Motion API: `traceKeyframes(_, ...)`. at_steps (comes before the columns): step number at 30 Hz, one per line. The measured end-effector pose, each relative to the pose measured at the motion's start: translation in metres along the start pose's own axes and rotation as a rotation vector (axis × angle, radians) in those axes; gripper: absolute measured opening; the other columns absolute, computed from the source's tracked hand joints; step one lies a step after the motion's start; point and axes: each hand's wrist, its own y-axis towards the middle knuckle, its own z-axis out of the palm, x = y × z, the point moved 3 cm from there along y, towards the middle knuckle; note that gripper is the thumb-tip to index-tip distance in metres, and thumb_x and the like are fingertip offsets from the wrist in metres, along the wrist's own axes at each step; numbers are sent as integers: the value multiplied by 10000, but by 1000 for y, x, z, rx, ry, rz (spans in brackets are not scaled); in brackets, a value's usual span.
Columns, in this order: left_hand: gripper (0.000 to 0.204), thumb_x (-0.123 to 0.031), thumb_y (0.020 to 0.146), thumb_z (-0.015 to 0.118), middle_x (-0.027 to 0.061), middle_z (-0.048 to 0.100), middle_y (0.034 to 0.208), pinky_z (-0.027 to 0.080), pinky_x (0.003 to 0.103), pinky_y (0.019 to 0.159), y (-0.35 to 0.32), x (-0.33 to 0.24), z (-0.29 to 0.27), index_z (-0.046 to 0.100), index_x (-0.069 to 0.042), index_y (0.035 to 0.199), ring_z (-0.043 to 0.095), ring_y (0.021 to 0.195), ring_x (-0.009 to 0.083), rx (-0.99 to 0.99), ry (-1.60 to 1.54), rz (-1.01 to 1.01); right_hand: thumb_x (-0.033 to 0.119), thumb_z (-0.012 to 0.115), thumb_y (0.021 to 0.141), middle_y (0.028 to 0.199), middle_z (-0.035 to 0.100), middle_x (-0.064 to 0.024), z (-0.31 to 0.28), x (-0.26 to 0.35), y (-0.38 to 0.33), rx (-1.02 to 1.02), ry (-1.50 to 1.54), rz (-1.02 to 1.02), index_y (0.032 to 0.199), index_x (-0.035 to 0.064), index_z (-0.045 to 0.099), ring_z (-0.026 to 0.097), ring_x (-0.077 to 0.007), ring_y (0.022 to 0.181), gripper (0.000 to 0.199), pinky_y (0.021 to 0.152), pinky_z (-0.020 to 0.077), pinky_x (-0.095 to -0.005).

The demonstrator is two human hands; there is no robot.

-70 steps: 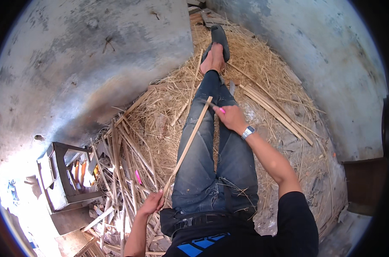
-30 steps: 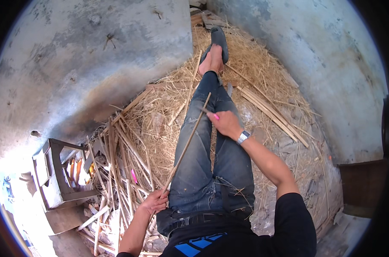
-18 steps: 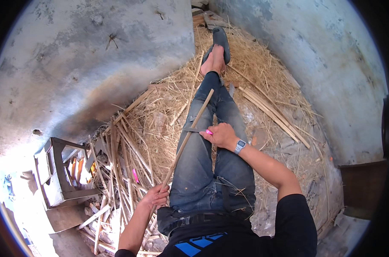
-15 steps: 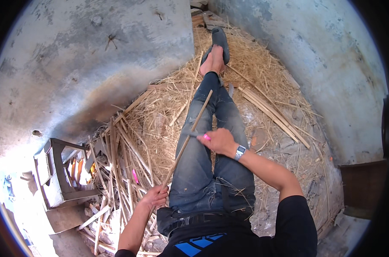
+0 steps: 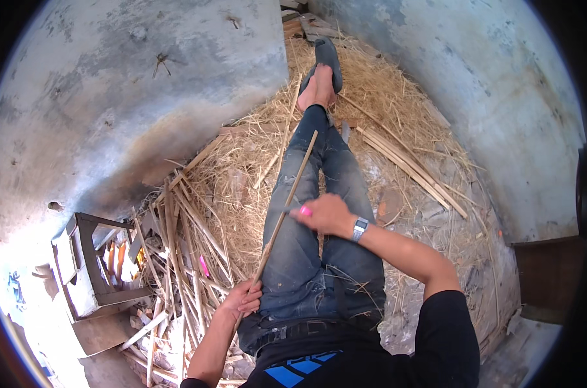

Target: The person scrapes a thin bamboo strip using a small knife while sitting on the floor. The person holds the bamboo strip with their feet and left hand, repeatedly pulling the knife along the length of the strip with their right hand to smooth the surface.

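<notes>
Head view: right hand (image 5: 325,215) with pink-handled tool (image 5: 305,211) has slid down the bamboo strip (image 5: 285,204) toward the left hand (image 5: 241,301) — both clamped on it, shaving stroke underway.

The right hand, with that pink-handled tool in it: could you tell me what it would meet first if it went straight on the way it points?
The right hand points toward the person's left, so its pink-handled tool would first meet the long thin stick; they look as good as touching, though depth is unclear.
</notes>
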Motion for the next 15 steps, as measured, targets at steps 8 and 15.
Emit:
traceKeyframes(8,454,-393,1164,364,-60,339,477,208,239,329,-6,-1,2,460,-149,793,275,311,70,8,-4,-23,593,479,1058,740,696,-243,-35,-94,41,-222,-5,264,705,42,719,676,-462,693,697,637,523,-556)
traceKeyframes(15,460,-400,1164,364,-49,340,476,191,248,311,-4,6,-20,456,-143,793,283,312,77,58,-76,-15,609,487,1038,769,715,-236,-23,-69,47,-202,-86,35,731,48,736,701,-453,756,686,698,549,-555)
